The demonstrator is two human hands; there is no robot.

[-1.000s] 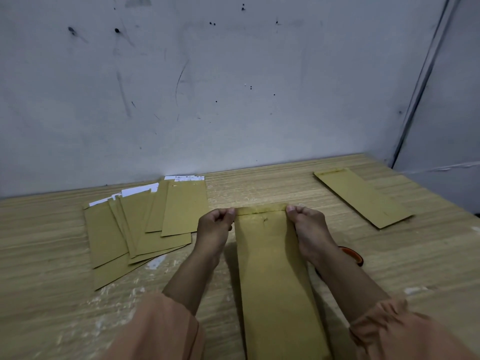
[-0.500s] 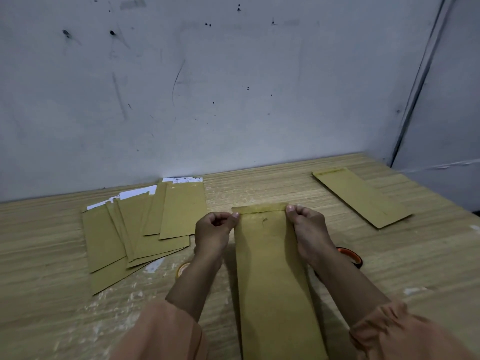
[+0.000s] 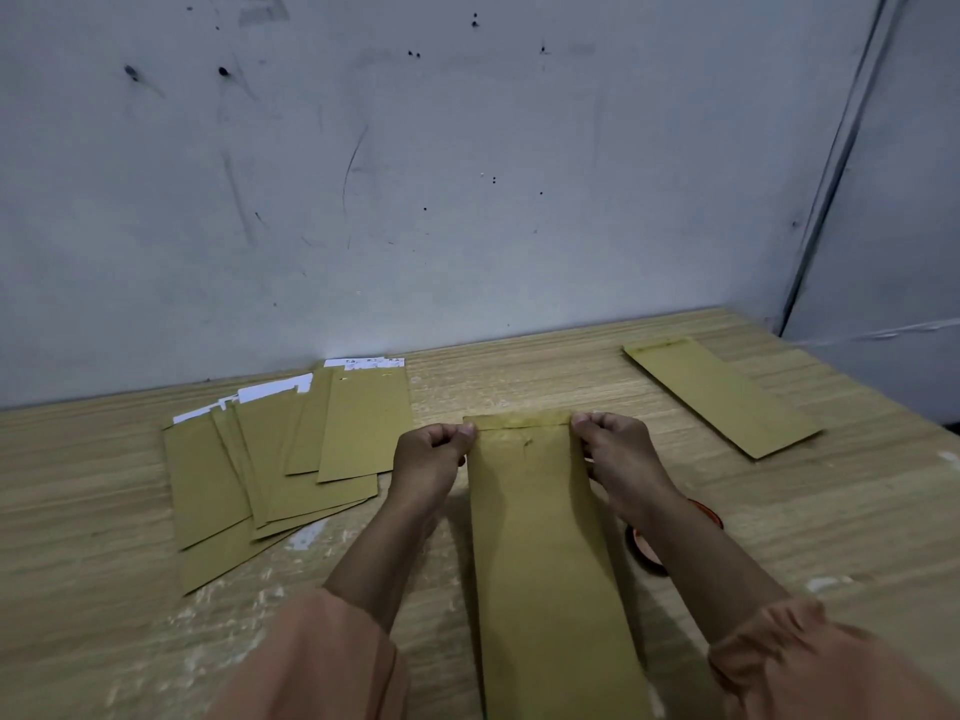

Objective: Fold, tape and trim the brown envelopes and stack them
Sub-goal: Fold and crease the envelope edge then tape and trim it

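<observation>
A long brown envelope (image 3: 540, 553) lies lengthwise on the wooden table (image 3: 519, 376) in front of me, its top flap folded down. My left hand (image 3: 428, 459) pinches the envelope's top left corner, and my right hand (image 3: 621, 459) pinches the top right corner at the fold. A spread pile of brown envelopes (image 3: 280, 459) with white paper sticking out lies to the left. One single brown envelope (image 3: 719, 394) lies at the far right. An orange tape roll (image 3: 649, 548) sits partly hidden under my right forearm.
A grey scuffed wall (image 3: 415, 200) rises right behind the table's far edge. The table's right edge runs diagonally past the single envelope. White scuffs mark the wood near me.
Both hands stay at the envelope's top corners; the left fingers have shifted slightly along the fold. The view has dipped a little.
</observation>
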